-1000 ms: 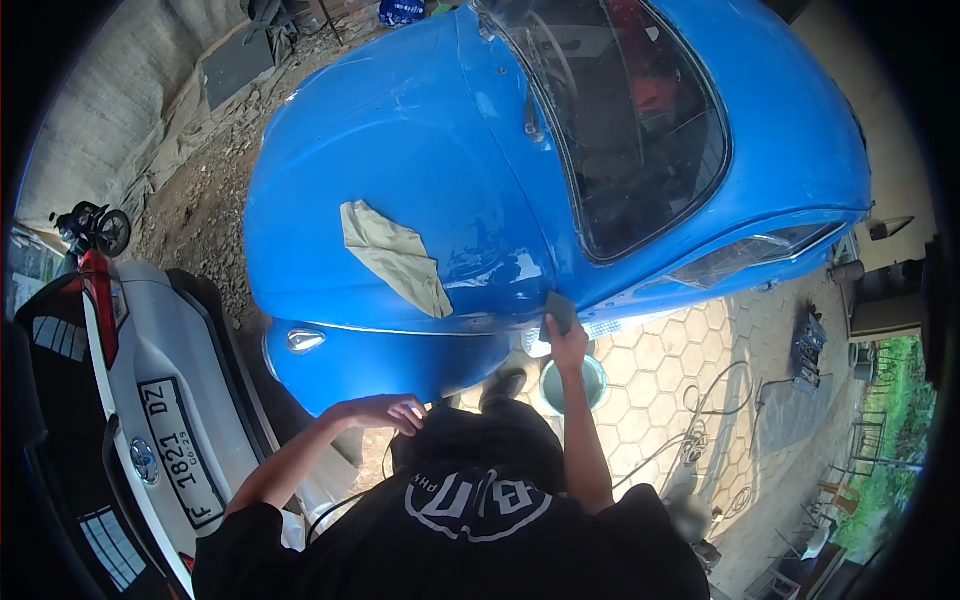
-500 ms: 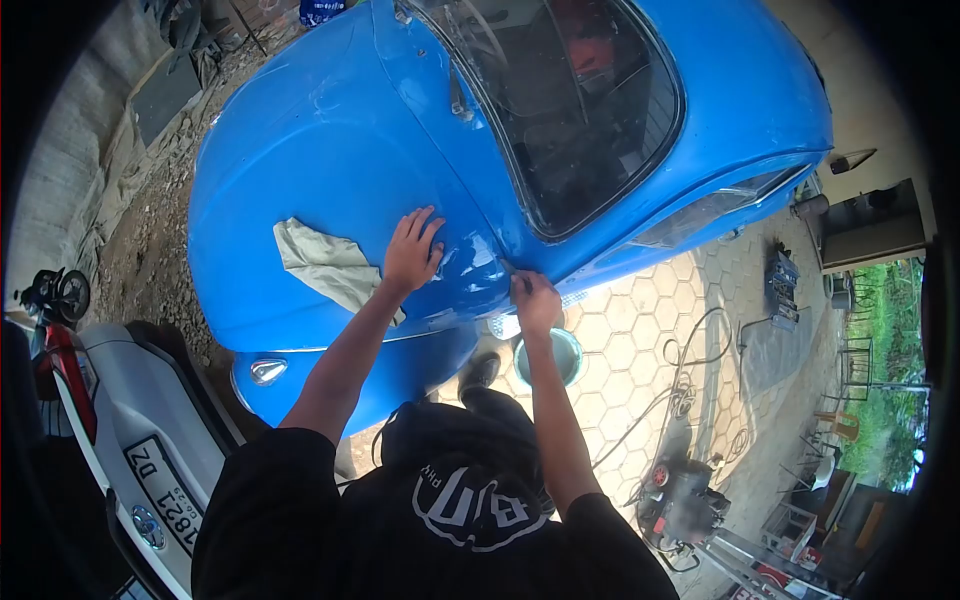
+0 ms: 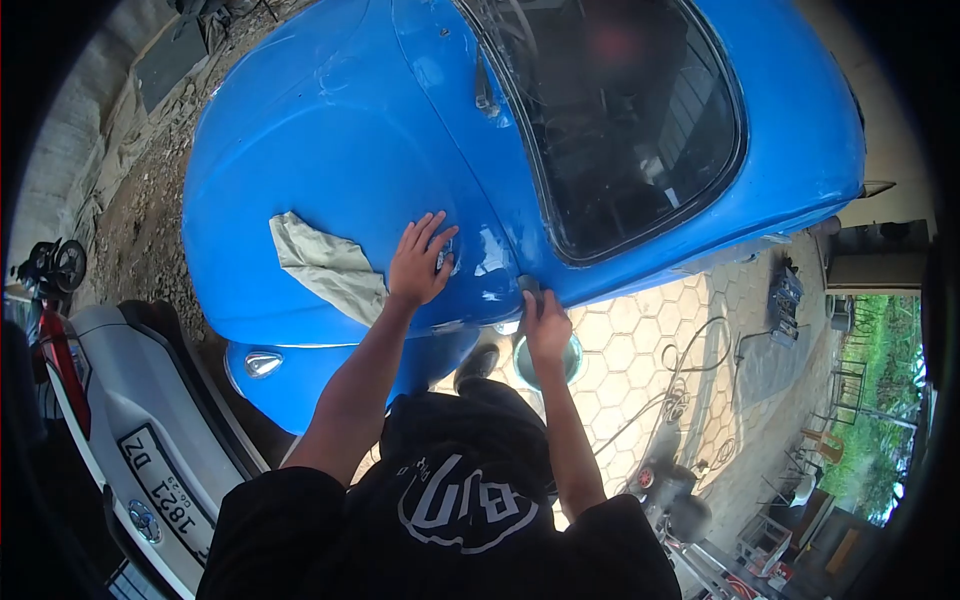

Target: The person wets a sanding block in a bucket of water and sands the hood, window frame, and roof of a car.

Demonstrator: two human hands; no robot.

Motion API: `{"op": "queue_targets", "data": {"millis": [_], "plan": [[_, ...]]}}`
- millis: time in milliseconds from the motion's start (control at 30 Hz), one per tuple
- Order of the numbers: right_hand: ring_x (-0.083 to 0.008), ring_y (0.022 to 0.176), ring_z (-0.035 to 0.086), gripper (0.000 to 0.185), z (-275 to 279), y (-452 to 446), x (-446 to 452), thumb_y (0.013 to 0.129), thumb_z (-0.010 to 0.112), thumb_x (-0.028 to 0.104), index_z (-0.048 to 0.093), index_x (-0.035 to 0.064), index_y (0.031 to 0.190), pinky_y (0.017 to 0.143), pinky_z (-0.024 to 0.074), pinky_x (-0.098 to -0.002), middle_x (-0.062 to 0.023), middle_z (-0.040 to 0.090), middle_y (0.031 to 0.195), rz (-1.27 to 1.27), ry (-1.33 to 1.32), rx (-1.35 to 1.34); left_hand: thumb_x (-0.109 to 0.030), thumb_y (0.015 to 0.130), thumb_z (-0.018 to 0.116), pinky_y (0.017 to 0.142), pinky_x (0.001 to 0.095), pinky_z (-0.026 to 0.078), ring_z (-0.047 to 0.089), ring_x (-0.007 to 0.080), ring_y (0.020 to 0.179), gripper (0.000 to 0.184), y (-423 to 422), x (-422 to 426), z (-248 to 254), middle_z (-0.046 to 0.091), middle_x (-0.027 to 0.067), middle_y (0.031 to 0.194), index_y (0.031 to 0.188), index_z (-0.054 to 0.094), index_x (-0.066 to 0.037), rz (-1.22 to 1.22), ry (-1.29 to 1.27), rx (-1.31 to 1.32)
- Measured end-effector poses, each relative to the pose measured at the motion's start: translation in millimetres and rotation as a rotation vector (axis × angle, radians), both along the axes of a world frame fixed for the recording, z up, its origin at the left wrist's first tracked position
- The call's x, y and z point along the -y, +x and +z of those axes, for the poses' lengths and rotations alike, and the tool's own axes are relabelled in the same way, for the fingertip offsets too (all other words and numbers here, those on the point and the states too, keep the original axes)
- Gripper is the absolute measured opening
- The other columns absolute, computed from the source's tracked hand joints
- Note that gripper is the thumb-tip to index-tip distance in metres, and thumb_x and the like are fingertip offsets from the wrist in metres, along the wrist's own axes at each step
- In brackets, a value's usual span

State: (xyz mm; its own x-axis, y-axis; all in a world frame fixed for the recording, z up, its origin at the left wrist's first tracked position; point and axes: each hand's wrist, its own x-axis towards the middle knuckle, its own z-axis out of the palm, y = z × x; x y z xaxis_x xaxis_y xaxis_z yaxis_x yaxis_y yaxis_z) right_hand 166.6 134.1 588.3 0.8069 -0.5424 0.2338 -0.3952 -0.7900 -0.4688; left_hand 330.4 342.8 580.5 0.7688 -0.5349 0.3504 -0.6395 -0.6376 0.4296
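In the head view, my left hand (image 3: 420, 260) lies flat with spread fingers on the blue car hood (image 3: 300, 130). Beside it, a crumpled pale grey-green cloth (image 3: 325, 262) rests on the paint. My right hand (image 3: 548, 328) grips a small dark pad (image 3: 529, 287) against the body's side edge, near the lower windshield corner. The pad's exact kind is hard to make out. Shiny, whitish wet-looking patches (image 3: 493, 262) show on the blue surface between my hands.
A round bucket (image 3: 565, 362) stands on the hexagonal paving (image 3: 620, 350) below my right arm. A white car (image 3: 150, 400) is parked at left. A loose hose (image 3: 690, 370), a dark machine (image 3: 675, 500) and a tool tray (image 3: 787, 300) are at right.
The camera view has shifted slightly. My right hand and its dark pad have moved a little along the edge, down and right in view. My left hand stays flat on the hood.
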Motion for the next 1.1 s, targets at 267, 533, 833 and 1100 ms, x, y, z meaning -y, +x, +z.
{"op": "queue_targets", "data": {"millis": [267,533,833,1100], "plan": [[-0.0368,0.071,0.071,0.023,35.8,97.1,-21.6,0.089,0.077,0.034,0.062,0.0168,0.092,0.058,0.0539,-0.0454,-0.0105,0.071,0.074,-0.076,0.125,-0.022,-0.026,0.091,0.058,0.121,0.0503,0.029,0.038,0.0282,0.145,0.047,-1.5,0.5,2.4,0.043,0.0060,0.156,0.138,0.057,-0.022,0.006,0.033,-0.040],[-0.0366,0.068,0.071,0.029,8.9,37.7,-28.6,0.084,0.081,0.037,0.062,0.0153,0.087,0.058,0.0538,-0.0470,-0.0090,0.072,0.070,-0.153,0.228,0.018,-0.026,0.092,0.058,0.121,0.0509,0.027,0.037,0.0301,0.146,0.048,-1.1,-0.2,3.7,0.043,0.0080,0.156,0.139,0.057,-0.020,-0.006,0.036,-0.084],[-0.0355,0.068,0.071,0.031,0.9,36.8,-36.4,0.081,0.083,0.037,0.063,0.0132,0.085,0.059,0.0534,-0.0465,-0.0097,0.072,0.072,-0.161,0.237,0.014,-0.026,0.093,0.056,0.121,0.0532,0.026,0.036,0.0328,0.145,0.047,-0.1,-1.3,-0.6,0.042,0.0089,0.155,0.139,0.056,-0.019,-0.031,0.043,-0.066],[-0.0352,0.064,0.070,0.044,11.2,32.4,-27.5,0.077,0.085,0.047,0.063,0.0094,0.083,0.057,0.0520,-0.0452,-0.0115,0.069,0.067,-0.226,0.307,-0.076,-0.027,0.095,0.054,0.121,0.0531,0.026,0.036,0.0330,0.145,0.045,-1.0,0.6,-2.2,0.042,0.0089,0.156,0.139,0.056,-0.019,-0.021,0.049,-0.048]]}}
